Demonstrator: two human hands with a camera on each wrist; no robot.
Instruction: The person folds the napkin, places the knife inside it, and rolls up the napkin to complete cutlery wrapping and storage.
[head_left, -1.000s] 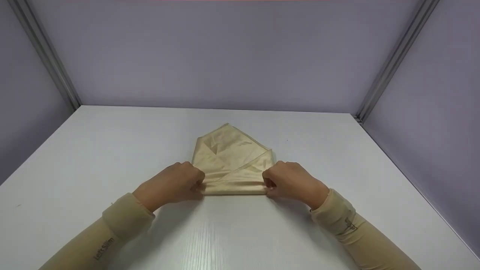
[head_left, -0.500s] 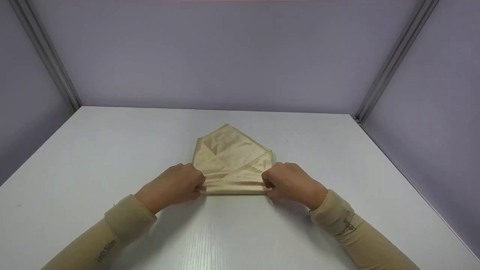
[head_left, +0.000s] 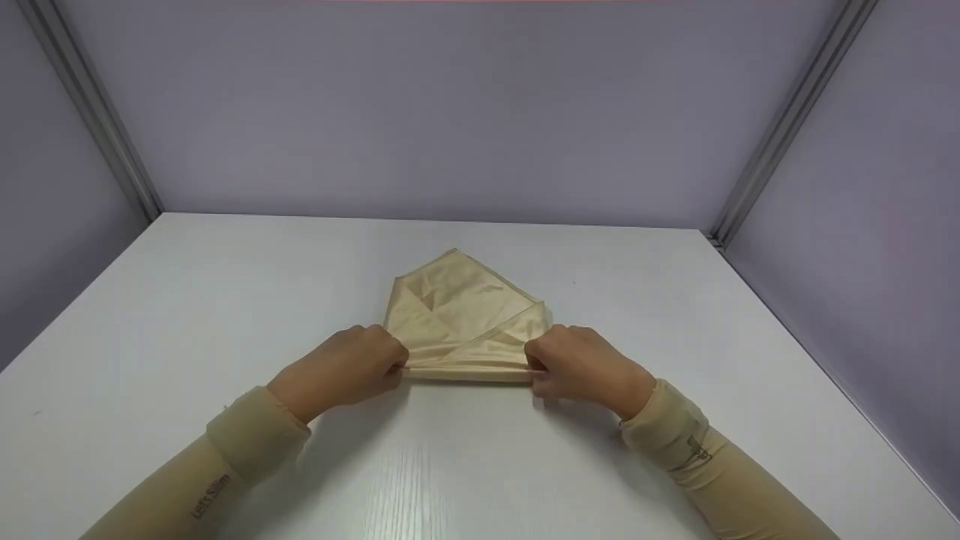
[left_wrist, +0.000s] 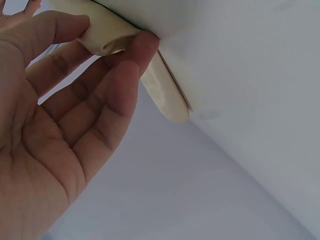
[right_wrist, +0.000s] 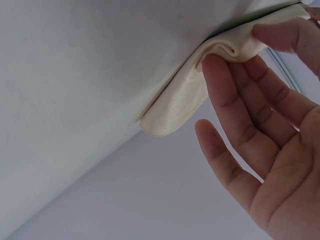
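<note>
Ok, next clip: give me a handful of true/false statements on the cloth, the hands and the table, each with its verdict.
1. Both hands hold the near edge of the beige cloth. True: the left hand pinches the rolled edge at one end, the right hand at the other.
2. The cloth lies spread out as a flat square. False: it is folded, with a point toward the far wall and overlapping layers.
3. The right hand rests flat on the white table away from the cloth. False: its fingertips pinch the cloth's fold.
4. Both forearms wear beige sleeves. True.
5. A second cloth lies at the table's left side. False: only one cloth is in view.
</note>
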